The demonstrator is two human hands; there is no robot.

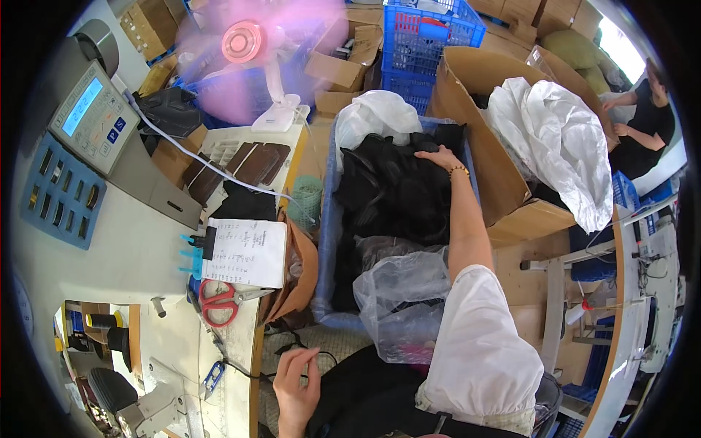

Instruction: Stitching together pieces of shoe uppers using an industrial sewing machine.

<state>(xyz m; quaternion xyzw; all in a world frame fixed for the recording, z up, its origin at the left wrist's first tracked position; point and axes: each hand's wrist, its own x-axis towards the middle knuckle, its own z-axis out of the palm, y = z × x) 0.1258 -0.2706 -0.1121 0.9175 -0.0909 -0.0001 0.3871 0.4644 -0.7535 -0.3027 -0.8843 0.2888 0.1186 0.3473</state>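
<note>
My right hand (pixel 440 158), with a beaded bracelet at the wrist, reaches far into a blue plastic bin (pixel 326 241). Its fingers close on the edge of a black fabric piece (pixel 398 175) in a heap of black pieces; the fingertips are partly hidden. Near my body, beside the table edge, my left hand (pixel 296 387) is raised with loosely bent fingers apart and nothing in it. A clear plastic bag (pixel 401 292) hangs over the bin's near side, and a white plastic bag (pixel 376 117) lies at its far end.
To the left stands a sewing machine (pixel 131 226) with a lit panel. On its table (pixel 292 150) lie red-handled scissors (pixel 217 303), a notepad (pixel 252 252) and blue thread snips (pixel 213 379). A pink fan (pixel 244 41) spins behind. A large cardboard box (pixel 467 95) flanks the bin; a person (pixel 642 124) works far right.
</note>
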